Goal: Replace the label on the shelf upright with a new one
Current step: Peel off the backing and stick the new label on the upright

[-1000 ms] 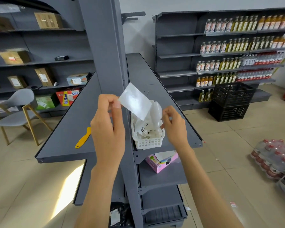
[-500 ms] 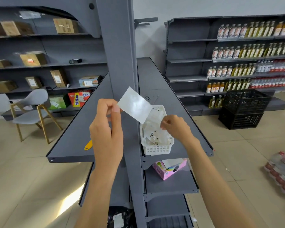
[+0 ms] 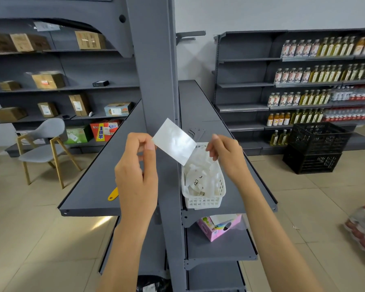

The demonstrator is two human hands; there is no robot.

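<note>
The left hand pinches one corner of the white label in a narrow thumb-and-finger grip, holding it tilted in front of the grey shelf upright. The right hand hovers over the white basket of paper scraps, fingers loosely curled and holding nothing visible. A yellow scraper lies on the left shelf.

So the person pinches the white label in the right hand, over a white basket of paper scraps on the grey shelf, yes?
Not quite: the head view shows the left hand pinching the white label by its corner. The right hand is beside it, over the white basket of paper scraps on the grey shelf.
</note>
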